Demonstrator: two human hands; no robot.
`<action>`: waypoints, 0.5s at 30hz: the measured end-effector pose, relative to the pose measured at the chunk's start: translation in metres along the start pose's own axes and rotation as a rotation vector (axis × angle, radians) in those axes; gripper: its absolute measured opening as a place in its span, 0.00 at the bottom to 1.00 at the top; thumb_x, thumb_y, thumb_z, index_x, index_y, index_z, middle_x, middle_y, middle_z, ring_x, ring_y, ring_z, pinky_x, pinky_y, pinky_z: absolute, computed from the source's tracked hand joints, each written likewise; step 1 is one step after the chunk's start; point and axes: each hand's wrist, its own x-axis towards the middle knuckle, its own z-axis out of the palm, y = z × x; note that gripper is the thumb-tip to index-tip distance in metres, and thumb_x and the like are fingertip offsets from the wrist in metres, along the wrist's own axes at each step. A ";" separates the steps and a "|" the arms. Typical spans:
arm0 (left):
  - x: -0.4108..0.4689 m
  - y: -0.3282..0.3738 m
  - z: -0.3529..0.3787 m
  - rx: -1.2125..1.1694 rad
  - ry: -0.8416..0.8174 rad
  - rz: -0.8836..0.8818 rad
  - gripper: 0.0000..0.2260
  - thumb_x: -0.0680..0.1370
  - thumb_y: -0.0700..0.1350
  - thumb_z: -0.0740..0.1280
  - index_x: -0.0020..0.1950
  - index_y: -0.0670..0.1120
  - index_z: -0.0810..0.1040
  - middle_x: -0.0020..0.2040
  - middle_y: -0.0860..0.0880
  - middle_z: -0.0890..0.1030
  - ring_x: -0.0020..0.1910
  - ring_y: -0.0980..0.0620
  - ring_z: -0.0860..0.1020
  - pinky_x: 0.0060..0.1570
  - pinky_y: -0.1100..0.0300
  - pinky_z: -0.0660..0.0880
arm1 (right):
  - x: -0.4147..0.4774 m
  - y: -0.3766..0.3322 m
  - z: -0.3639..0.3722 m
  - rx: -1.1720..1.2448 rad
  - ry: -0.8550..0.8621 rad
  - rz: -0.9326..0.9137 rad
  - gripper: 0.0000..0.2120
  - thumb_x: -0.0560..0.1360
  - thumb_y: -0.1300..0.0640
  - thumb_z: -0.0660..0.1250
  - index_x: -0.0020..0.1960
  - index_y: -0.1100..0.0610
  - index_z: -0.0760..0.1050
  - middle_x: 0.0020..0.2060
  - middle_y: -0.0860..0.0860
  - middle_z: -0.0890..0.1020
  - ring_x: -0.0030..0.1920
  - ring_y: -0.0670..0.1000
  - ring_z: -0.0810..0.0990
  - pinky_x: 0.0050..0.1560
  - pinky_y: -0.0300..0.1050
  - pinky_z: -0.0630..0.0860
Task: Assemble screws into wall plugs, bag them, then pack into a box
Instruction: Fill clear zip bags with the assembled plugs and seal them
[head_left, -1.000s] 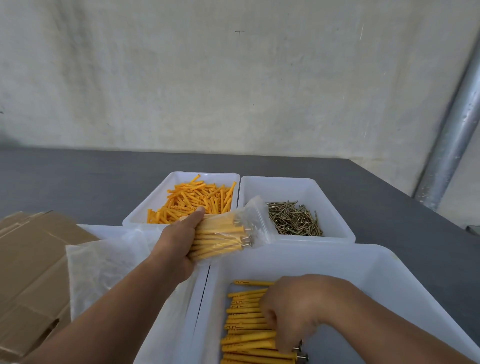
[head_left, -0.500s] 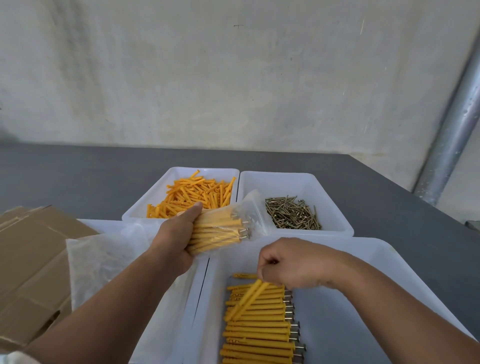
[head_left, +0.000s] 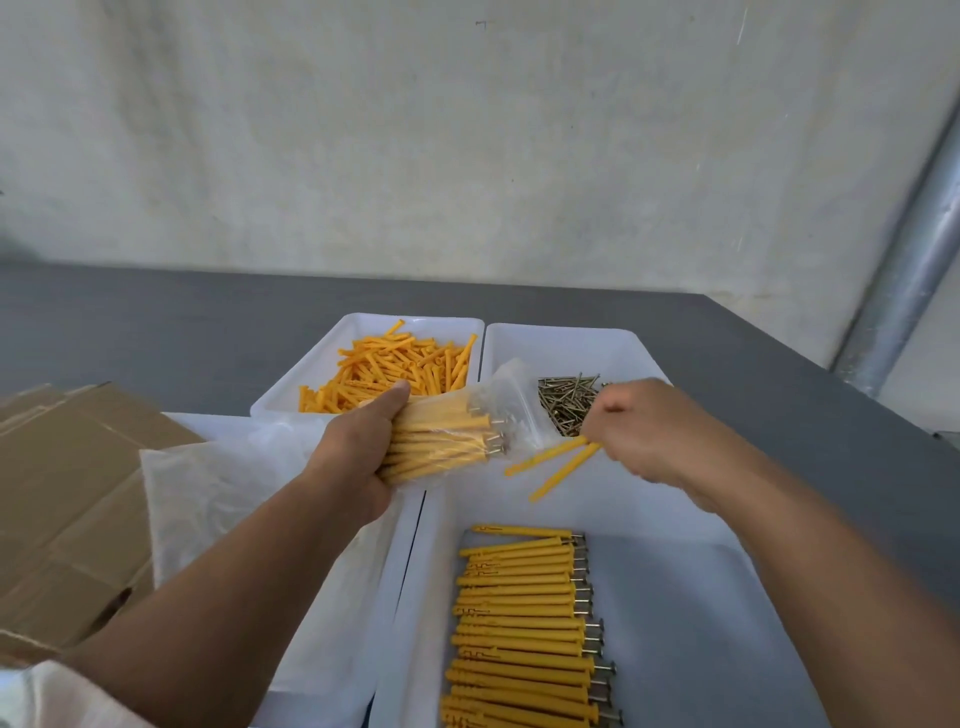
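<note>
My left hand (head_left: 358, 457) grips a clear plastic bag (head_left: 457, 436) packed with yellow wall plugs, their screw heads pointing right toward the bag's open mouth. My right hand (head_left: 649, 431) pinches two yellow assembled plugs (head_left: 558, 460) by their screw ends, tips angled down-left, just right of the bag's mouth. Below them a large white tray (head_left: 691, 525) holds a neat row of assembled plugs (head_left: 524, 623). At the back, one white bin holds loose orange plugs (head_left: 395, 369) and another holds loose screws (head_left: 566, 400).
A cardboard box (head_left: 67, 499) with open flaps lies at the left. A stack of clear bags (head_left: 228, 483) rests in a white tray beside it. The grey table (head_left: 156, 332) ends at the right, near a metal pipe (head_left: 904, 270) against the wall.
My right hand has lifted two plugs out of the near tray and carried them up to the bag's mouth. The left hand holds the bag almost still.
</note>
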 end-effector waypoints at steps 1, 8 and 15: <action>0.000 0.000 0.000 0.000 0.004 0.002 0.15 0.74 0.52 0.73 0.55 0.43 0.81 0.47 0.42 0.85 0.40 0.44 0.85 0.34 0.52 0.81 | 0.001 0.002 -0.003 0.037 0.065 -0.005 0.09 0.74 0.56 0.62 0.39 0.56 0.79 0.30 0.48 0.76 0.30 0.50 0.70 0.34 0.43 0.68; 0.003 0.000 -0.001 -0.008 0.046 0.004 0.16 0.73 0.52 0.75 0.54 0.44 0.81 0.47 0.43 0.85 0.41 0.44 0.85 0.38 0.50 0.82 | 0.008 0.009 -0.013 0.221 0.397 -0.078 0.09 0.73 0.56 0.64 0.36 0.57 0.77 0.19 0.43 0.71 0.25 0.49 0.67 0.30 0.42 0.64; 0.002 0.000 0.000 0.016 0.018 0.031 0.16 0.73 0.53 0.74 0.56 0.44 0.81 0.49 0.42 0.85 0.43 0.43 0.85 0.40 0.49 0.82 | 0.007 0.007 -0.018 0.606 0.458 -0.050 0.06 0.70 0.60 0.65 0.36 0.61 0.76 0.20 0.45 0.70 0.24 0.49 0.64 0.27 0.42 0.61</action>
